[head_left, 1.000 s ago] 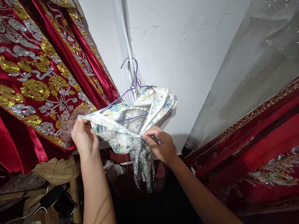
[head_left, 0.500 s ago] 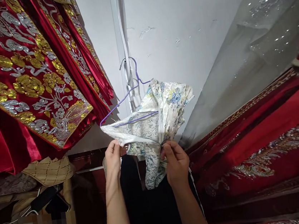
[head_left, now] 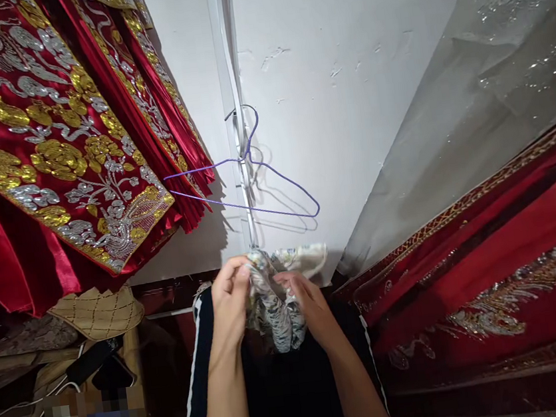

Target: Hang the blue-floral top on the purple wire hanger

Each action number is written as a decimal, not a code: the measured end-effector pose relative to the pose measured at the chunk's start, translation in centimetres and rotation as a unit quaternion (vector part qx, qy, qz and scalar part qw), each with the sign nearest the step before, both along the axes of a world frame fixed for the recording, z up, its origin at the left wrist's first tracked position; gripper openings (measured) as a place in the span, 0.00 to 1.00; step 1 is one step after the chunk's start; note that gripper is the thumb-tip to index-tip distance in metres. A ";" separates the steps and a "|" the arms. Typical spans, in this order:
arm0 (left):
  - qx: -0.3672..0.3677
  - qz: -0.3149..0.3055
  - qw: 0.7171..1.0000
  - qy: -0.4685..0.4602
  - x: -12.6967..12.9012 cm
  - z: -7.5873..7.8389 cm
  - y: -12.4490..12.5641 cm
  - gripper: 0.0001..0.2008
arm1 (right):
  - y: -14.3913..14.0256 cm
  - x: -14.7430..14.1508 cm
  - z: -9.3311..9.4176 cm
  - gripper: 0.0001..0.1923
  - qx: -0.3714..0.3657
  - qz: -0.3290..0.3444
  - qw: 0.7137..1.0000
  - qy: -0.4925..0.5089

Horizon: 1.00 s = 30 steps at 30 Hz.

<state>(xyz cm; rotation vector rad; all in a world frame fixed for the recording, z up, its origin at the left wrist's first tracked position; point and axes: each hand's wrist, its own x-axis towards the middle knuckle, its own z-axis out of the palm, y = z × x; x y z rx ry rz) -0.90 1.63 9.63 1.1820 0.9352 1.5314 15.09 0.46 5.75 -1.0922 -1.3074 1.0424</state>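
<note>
Head view: 2 hands, left hand (head_left: 231,301) and right hand (head_left: 307,302), grip 1 floral cloth (head_left: 276,302); 1 hanger (head_left: 256,191).

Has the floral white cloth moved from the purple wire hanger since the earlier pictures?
Yes. The floral white cloth has come down off the purple wire hanger, which hangs bare on the wall; both hands hold it below.

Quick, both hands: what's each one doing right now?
Left hand: closed on the bunched white floral-print fabric garment.
Right hand: closed on the same garment, below the bare purple wire hanger.
</note>
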 end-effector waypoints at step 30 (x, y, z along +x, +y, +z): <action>0.050 -0.023 0.772 0.634 -15.3 7.1 6.9 0.16 | 17.2 6.5 7.9 0.14 0.182 -0.036 0.933 -0.307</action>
